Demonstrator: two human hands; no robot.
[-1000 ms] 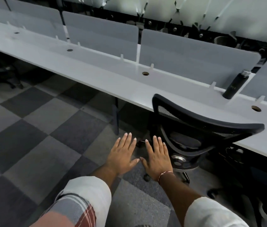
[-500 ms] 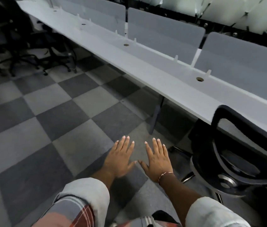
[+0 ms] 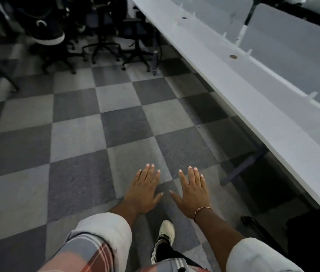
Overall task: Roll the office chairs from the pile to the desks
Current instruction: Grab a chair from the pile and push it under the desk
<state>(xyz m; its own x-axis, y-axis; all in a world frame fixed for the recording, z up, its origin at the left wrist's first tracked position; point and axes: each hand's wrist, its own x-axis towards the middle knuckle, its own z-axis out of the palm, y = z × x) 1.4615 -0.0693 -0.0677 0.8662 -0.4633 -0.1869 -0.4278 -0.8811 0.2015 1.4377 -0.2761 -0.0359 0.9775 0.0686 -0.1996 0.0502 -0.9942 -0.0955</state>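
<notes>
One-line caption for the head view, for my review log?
Left hand and right hand open and empty over checkered carpet, office chairs piled ahead, long white desk at right.

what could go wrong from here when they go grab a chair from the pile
1. The piled chairs stand packed together with their star bases close, so pulling one out may snag or drag a neighbour.
2. The desk leg stands right beside the pile, and a caster could catch on it.
The left hand and right hand are open and hold nothing.
</notes>
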